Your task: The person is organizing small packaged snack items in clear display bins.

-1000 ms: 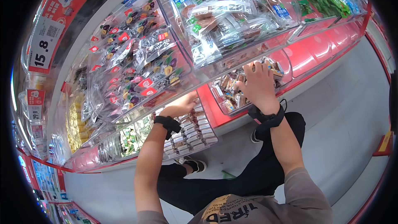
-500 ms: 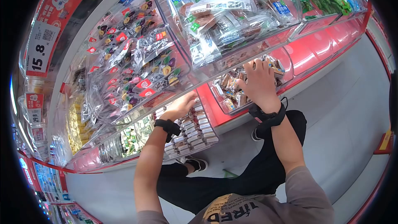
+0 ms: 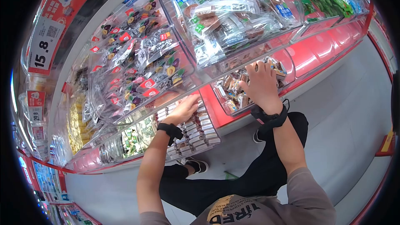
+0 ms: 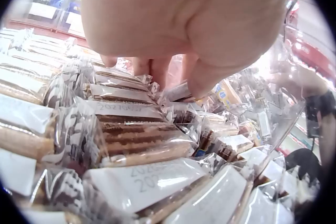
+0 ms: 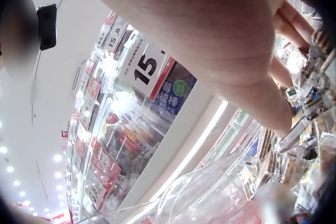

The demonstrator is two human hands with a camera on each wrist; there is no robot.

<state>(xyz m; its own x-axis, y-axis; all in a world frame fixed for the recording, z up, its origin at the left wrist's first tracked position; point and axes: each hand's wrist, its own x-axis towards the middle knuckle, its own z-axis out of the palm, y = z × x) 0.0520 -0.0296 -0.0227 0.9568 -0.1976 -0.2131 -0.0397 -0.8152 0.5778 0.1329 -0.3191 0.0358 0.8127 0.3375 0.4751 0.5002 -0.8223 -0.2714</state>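
Note:
In the left wrist view, a wrapped wafer bar (image 4: 178, 92) shows between the thumb and fingers of my left hand (image 3: 185, 109). That hand is over tight rows of clear-wrapped wafer bars (image 4: 131, 109) with white labels, in a clear tray on the lower shelf. To the right, my right hand (image 3: 263, 84) rests fingers down and thumb apart on a jumbled pile of small wrapped snacks (image 3: 230, 88). Its thumb (image 5: 281, 121) touches the packets in the right wrist view. The fingertips are partly hidden among them.
Above both hands juts an upper shelf with a clear bin of plum-printed packets (image 3: 143, 66) and another of bagged brown snacks (image 3: 223, 21). A red shelf strip (image 3: 212, 106) separates the two lower trays. Price signs (image 3: 43, 43) hang at the left.
My left hand has come slightly forward and right, out from under the upper shelf edge, showing more of its fingers. The right hand stays on the pile, almost unmoved.

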